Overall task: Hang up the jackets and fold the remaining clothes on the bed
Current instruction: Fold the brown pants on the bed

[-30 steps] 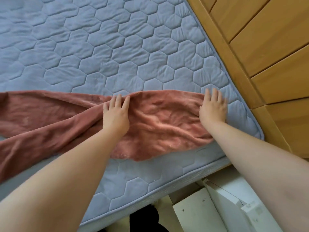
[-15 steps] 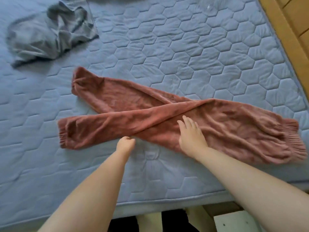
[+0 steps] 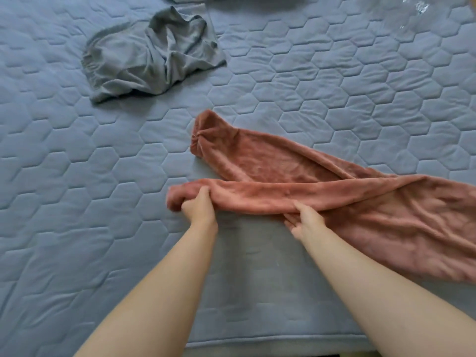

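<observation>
Head view, near to far: reaching across the quilted blue bed (image 3: pixel 77 202) with both bare forearms; gripping the nearer leg of the pink fleece trousers (image 3: pixel 386 210) just short of its cuff with the left hand (image 3: pixel 199 206), fingers curled round the bunched fabric; pinching that same leg's near edge with the right hand (image 3: pixel 306 220), thumb above, fingers tucked beneath. Apparently working on the folding step, lining up the legs, with the trousers lying flat on the mattress and the far cuff (image 3: pixel 206 132) splaying away from the held one. Likely needing next: carrying the gripped leg over onto the other, matching cuffs, smoothing, then doubling lengthwise. Leaving the crumpled grey garment (image 3: pixel 152 60) beyond, well apart, not yet folded.
</observation>
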